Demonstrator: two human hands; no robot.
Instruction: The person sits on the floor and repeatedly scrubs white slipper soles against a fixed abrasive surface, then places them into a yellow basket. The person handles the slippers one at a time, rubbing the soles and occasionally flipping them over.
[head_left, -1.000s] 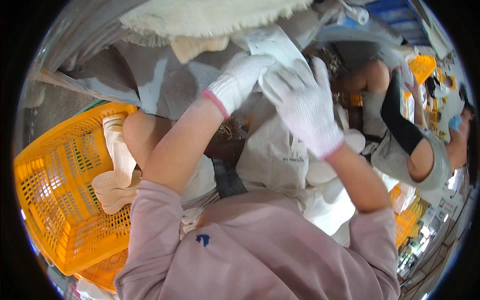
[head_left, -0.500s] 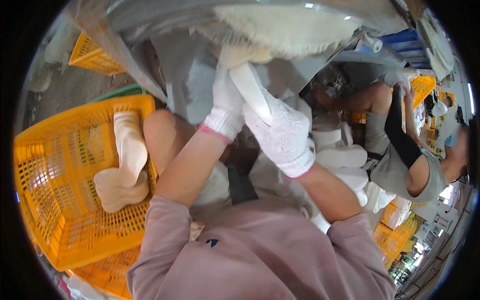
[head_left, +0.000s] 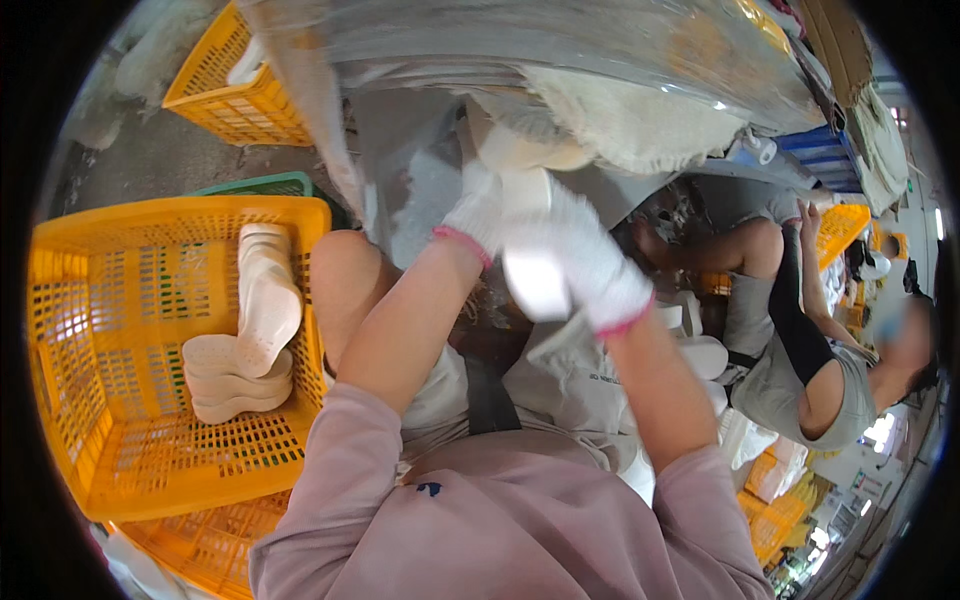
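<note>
Both my hands wear white knitted gloves with pink cuffs and are raised in front of the grey machine recess. Between them is a white shoe sole [head_left: 535, 275], tilted and smeared by motion. My right hand [head_left: 597, 262] is closed on its right side, also blurred. On the sole's upper left is my left hand [head_left: 478, 205], closed on it, with its fingers largely hidden. Just beyond the sole's far end lies a rounded cream pad or wheel [head_left: 535, 148], partly covered; I cannot tell which. Cream shoe soles [head_left: 268, 300] stand in a row at my left, beside a short stack of soles [head_left: 237, 380].
Those soles lie in a yellow plastic crate [head_left: 160, 215] left of my knee. A second yellow crate [head_left: 240, 115] is farther off on the floor. More white soles [head_left: 703, 357] lie by my right leg. A seated co-worker [head_left: 800, 370] is close on the right.
The sole has swung to a steeper angle, its near end lower, and my right hand has moved with it. My view has shifted, showing more of the machine's top.
</note>
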